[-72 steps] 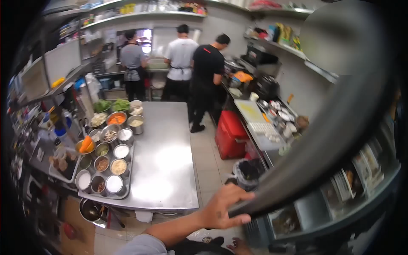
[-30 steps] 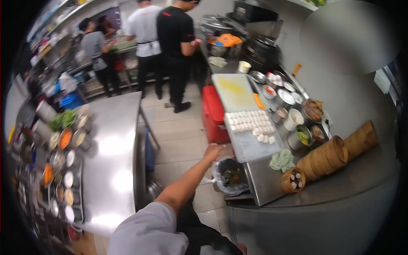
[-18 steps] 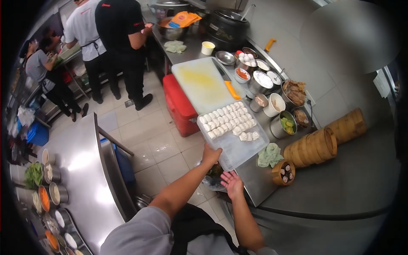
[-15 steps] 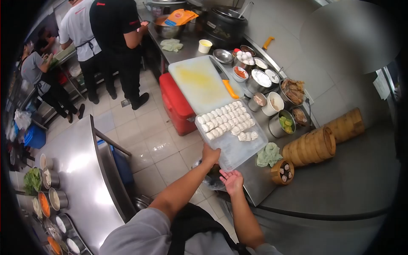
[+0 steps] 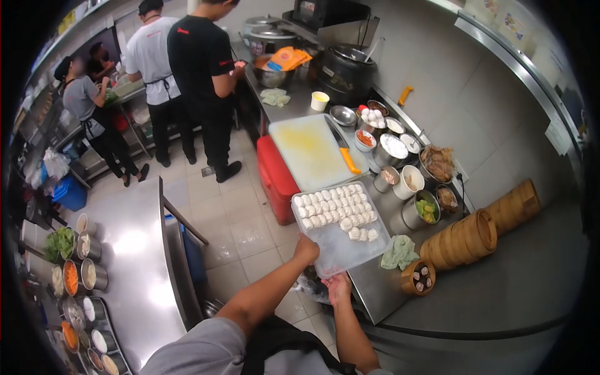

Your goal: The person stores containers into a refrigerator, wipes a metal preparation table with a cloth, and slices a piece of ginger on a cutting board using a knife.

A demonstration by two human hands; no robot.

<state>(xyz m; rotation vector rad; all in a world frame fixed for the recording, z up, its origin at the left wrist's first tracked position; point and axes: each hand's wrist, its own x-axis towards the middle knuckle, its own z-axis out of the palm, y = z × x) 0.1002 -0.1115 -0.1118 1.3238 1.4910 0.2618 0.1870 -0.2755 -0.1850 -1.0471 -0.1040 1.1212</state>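
Left hand (image 5: 306,250) pinches the left edge of the tray (image 5: 344,251); right hand (image 5: 338,288), fingers spread, is at its near end. The tray lies ahead of both, longer side running away, beside the table (image 5: 378,294).

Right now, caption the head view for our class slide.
Left hand on a tray of white dumplings, right hand at its near edge.

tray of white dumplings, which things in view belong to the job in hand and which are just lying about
In hand:
- plastic tray, held by its left and near edges
- white dumplings in it

Seemingly just lying about:
- stained cutting board
- orange-handled knife
- green cloth
- bamboo steamers
- red box
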